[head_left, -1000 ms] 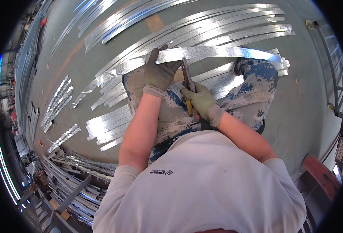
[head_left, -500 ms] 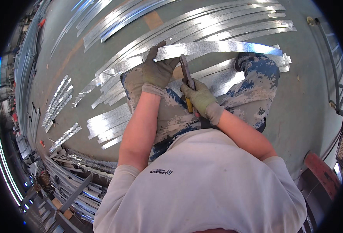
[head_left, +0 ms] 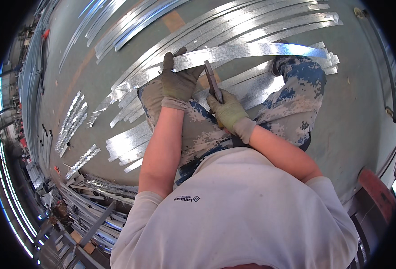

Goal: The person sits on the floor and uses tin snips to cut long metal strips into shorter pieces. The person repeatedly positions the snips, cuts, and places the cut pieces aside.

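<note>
Galvanized strip [head_left: 251,50] lying left-to-right, clasped by gloved left hand [head_left: 177,83]; right hand [head_left: 228,112] closed around snips [head_left: 212,83], blades pointing away.

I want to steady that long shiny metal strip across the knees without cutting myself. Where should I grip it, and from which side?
Probably best to grip the metal strip on its flat faces near the left hand, coming over the near long edge beside the snips. It is thin and wide, so its edges look sharp; gloved fingers on the faces seem safer.

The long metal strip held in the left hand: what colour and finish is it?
Shiny silver-grey, with a mottled galvanised sheen; the head view shows it.
</note>
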Tool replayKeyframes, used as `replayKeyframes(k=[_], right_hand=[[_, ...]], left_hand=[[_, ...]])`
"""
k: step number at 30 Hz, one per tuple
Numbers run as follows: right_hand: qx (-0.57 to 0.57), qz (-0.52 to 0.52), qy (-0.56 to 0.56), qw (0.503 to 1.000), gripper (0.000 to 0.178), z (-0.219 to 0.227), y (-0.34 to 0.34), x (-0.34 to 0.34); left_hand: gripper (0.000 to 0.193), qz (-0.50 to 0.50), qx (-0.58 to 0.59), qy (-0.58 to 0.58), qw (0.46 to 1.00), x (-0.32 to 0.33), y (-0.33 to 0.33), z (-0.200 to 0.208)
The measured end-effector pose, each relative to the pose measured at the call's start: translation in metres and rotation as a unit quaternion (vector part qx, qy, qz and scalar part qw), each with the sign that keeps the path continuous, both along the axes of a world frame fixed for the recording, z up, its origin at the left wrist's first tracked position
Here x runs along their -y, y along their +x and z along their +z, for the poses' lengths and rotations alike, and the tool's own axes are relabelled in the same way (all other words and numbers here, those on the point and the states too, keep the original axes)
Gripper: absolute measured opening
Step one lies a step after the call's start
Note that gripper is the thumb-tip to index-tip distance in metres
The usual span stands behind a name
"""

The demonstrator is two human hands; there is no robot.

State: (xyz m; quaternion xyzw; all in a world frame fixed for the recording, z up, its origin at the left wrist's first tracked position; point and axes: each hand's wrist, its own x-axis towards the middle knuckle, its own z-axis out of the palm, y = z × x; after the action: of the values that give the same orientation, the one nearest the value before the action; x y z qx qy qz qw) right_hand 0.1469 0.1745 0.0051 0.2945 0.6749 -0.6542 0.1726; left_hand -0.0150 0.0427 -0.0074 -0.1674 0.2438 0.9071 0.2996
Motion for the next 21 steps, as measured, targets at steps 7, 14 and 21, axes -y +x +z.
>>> replayKeyframes(k=[7, 14, 21], right_hand=[[-0.016, 0.001, -0.033, 0.999, 0.042, -0.013, 0.003, -0.003], [0.028, 0.003, -0.130, 0.991, 0.040, 0.022, 0.000, -0.014], [0.010, -0.048, -0.329, 0.943, 0.038, 0.017, 0.010, -0.028]], left_hand=[[0.055, -0.001, -0.023, -0.011, 1.000, 0.001, -0.001, -0.005], [0.056, -0.001, -0.038, -0.019, 0.999, 0.000, -0.001, -0.003], [0.056, -0.012, -0.060, 0.004, 0.998, 0.006, 0.000, -0.006]])
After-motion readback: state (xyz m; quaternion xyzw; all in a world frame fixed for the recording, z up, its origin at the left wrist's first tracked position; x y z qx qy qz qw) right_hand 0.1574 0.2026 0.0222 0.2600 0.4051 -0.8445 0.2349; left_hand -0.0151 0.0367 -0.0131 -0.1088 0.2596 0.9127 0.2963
